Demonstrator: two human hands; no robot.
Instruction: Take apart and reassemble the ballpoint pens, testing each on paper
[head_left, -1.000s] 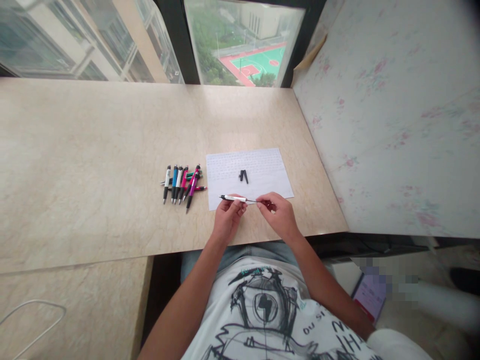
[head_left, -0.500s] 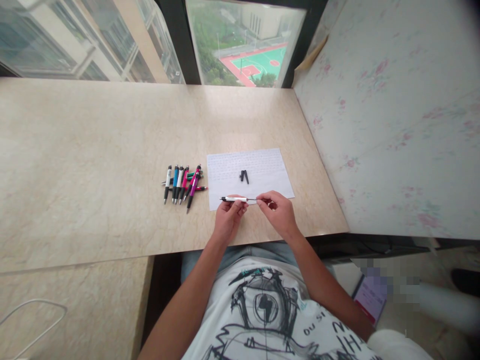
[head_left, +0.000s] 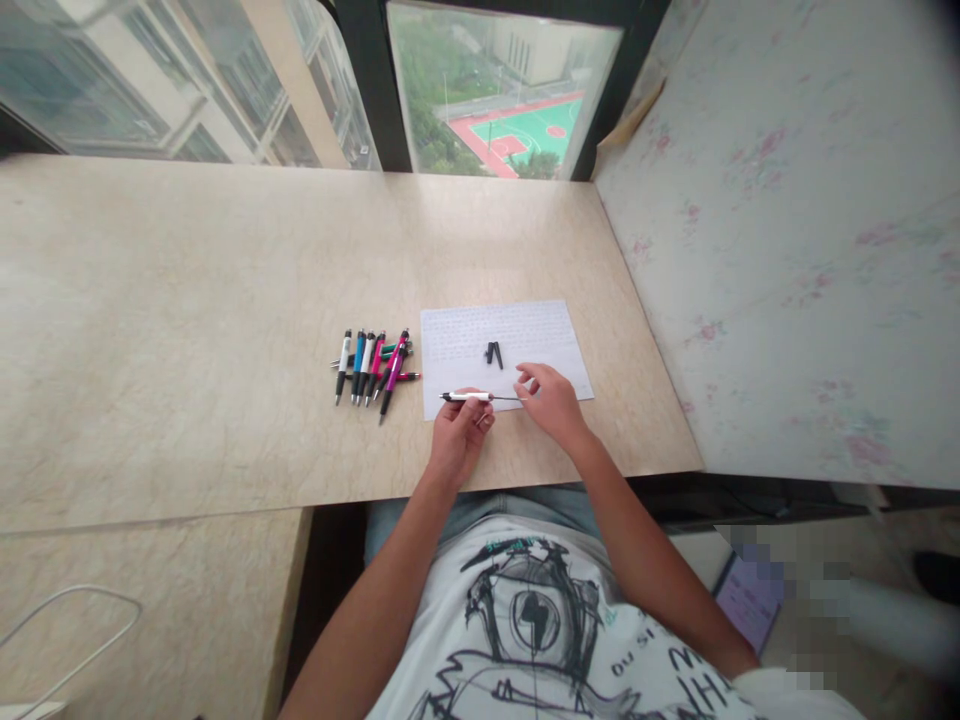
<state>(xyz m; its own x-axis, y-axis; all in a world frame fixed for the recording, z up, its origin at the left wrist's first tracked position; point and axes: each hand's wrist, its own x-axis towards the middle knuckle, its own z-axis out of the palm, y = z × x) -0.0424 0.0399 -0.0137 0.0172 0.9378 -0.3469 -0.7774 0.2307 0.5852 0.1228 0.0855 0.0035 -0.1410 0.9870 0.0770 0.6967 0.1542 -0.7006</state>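
My left hand [head_left: 461, 440] is closed on a white pen barrel [head_left: 466, 397], held level over the near edge of a written sheet of paper [head_left: 551, 332]. A thin refill sticks out of the barrel's right end. My right hand [head_left: 551, 397] hovers just right of that refill tip, fingers loosely spread and nothing in them. Two small black pen parts [head_left: 493, 353] lie on the sheet a little beyond my hands.
A bunch of several coloured pens [head_left: 371, 364] lies on the beige marble desk [head_left: 187, 300] left of the sheet. A patterned wall panel [head_left: 787, 230] bounds the desk on the right. Windows run along the far edge. A white cable [head_left: 67, 625] lies at the lower left.
My right hand has let go of the refill end and lifted forward over the sheet, fingers opening. The left hand keeps the pen barrel in place.
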